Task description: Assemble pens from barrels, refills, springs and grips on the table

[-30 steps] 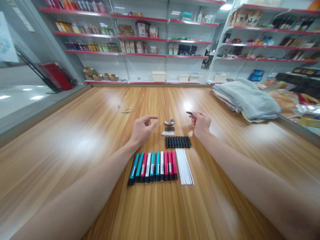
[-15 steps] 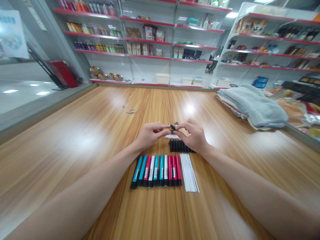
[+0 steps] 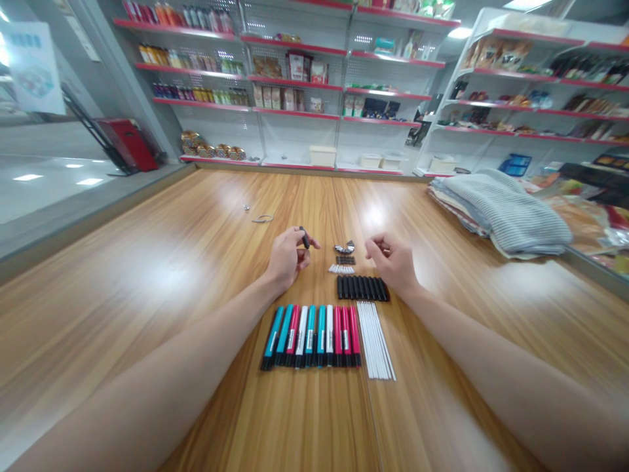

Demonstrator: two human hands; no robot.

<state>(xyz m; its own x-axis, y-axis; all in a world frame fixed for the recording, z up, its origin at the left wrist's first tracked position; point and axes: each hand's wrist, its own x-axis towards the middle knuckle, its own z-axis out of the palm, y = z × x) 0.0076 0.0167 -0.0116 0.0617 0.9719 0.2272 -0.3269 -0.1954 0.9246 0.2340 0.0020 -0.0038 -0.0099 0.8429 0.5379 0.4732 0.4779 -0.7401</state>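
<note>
My left hand (image 3: 289, 254) hovers over the wooden table (image 3: 147, 275), pinching a small black pen part (image 3: 304, 237) between thumb and fingers. My right hand (image 3: 390, 260) is beside it to the right, fingers curled loosely with nothing visible in them. Between the hands lie a small heap of metal springs (image 3: 344, 248), a row of tiny dark pieces (image 3: 345, 259) and a row of small white tips (image 3: 341, 269). Nearer to me sit a row of black caps (image 3: 362, 288), a row of teal, pink and white pen barrels (image 3: 312, 335) and several white refill tubes (image 3: 376, 339).
A folded pile of grey striped cloth (image 3: 506, 210) rests at the table's right side, with packaged goods (image 3: 599, 216) beyond it. A small ring and wire loop (image 3: 263, 218) lie further back on the left. Store shelves (image 3: 295, 85) with goods line the back wall.
The hands met over the small parts half a second ago and have drawn apart again. The black part moved from my right hand into my left.
</note>
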